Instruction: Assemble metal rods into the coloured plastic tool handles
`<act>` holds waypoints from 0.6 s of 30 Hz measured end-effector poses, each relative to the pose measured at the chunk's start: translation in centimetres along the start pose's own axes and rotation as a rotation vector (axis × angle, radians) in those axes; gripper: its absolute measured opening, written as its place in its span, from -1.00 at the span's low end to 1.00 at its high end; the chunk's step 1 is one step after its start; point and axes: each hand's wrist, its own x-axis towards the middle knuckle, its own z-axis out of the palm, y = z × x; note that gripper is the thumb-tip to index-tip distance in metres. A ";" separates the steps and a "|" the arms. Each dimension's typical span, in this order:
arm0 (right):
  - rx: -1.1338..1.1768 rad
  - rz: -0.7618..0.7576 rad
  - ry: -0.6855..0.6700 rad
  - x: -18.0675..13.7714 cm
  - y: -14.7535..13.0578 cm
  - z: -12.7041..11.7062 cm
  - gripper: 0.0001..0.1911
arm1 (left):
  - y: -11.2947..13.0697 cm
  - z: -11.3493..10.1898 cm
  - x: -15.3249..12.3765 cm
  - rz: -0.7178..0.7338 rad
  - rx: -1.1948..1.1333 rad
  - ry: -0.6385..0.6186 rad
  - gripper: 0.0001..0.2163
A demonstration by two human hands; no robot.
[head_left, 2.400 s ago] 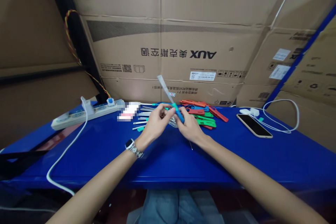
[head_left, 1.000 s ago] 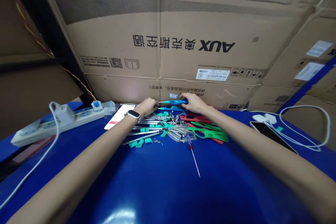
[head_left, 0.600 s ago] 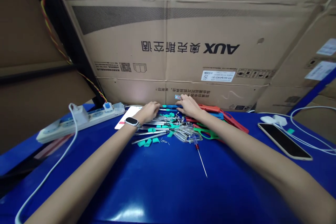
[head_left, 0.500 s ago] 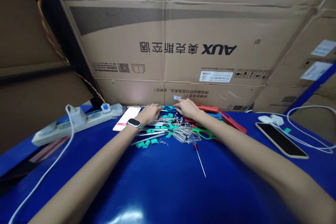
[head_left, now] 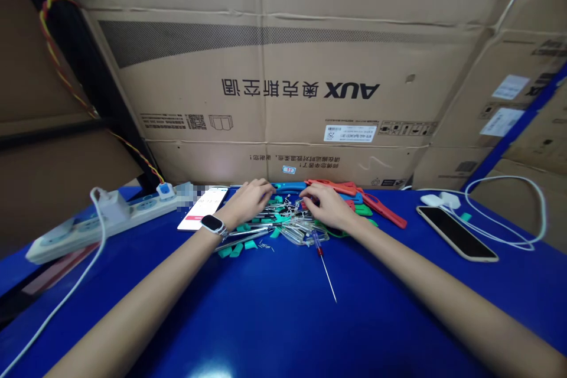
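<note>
Head view, left hand (head_left: 248, 201) and right hand (head_left: 326, 207) on one tool pile (head_left: 289, 229), grips unclear, two phones (head_left: 456, 233).

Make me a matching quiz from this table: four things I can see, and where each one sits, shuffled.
1 power strip
2 dark phone
3 watch
4 thin probe

A on the left wrist
B right side of the table
C left edge of the table
D just in front of the pile

Pairs: 1-C, 2-B, 3-A, 4-D
</note>
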 end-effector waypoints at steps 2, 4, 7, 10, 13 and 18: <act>0.037 -0.008 0.011 -1.2 -0.7 -0.2 -0.82 | 1.0 -0.6 -0.7 0.047 -0.019 0.029 -0.73; 0.050 -0.014 0.016 -2.1 -1.4 -0.2 -0.84 | 1.9 -1.2 -1.4 0.083 -0.052 0.056 -0.75; 0.049 -0.015 0.013 -3.3 -2.5 -0.3 -0.83 | 3.1 -1.8 -2.4 0.097 -0.115 0.107 -0.77; 0.044 0.001 0.031 -4.7 -3.2 -0.8 -0.82 | 4.3 -1.8 -3.1 0.116 -0.145 0.123 -0.79; -0.001 0.038 0.054 -6.9 -2.8 -2.0 -0.83 | 6.1 -1.2 -3.1 0.158 -0.138 0.096 -0.81; -0.162 0.160 -0.022 -10.8 -0.5 -5.3 -0.67 | 9.4 -0.1 -0.6 0.193 -0.115 0.026 -0.84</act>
